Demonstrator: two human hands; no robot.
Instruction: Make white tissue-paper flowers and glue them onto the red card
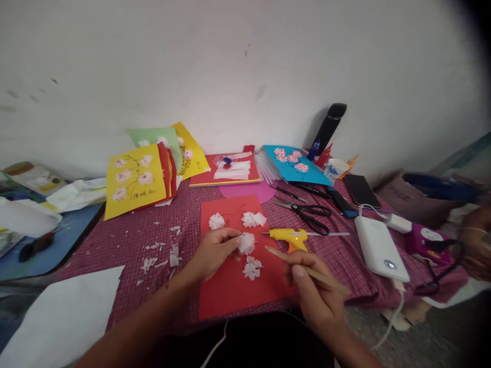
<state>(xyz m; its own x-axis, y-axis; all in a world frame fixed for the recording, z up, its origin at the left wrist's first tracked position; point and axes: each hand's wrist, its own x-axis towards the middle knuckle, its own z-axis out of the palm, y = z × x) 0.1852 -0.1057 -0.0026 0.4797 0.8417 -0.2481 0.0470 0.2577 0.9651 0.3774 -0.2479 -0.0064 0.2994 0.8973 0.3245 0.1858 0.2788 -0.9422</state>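
A red sheet of paper point(222, 296) lies in front of me, bearing several crumpled white paper flowers point(217, 221). Over its middle, my left hand point(218, 250) pinches a small white paper piece point(245, 243) between thumb and fingers, at one of the flowers; whether it is attached there I cannot tell. My right hand point(316, 291) grips a slim wooden stick point(324, 278), its pointed tip aimed left toward that piece but apart from it. Just beyond the stick, a yellow glue gun point(287, 235) lies with its nozzle toward the flowers.
Black scissors point(312, 212) and a box cutter point(341, 202) lie behind the glue gun. A white power bank point(381, 248) with cables sits right. Yellow point(134, 179) and blue point(295, 163) flower cards stand behind. Paper scraps point(149, 263) litter the left. Another person's hand point(475, 235) shows far right.
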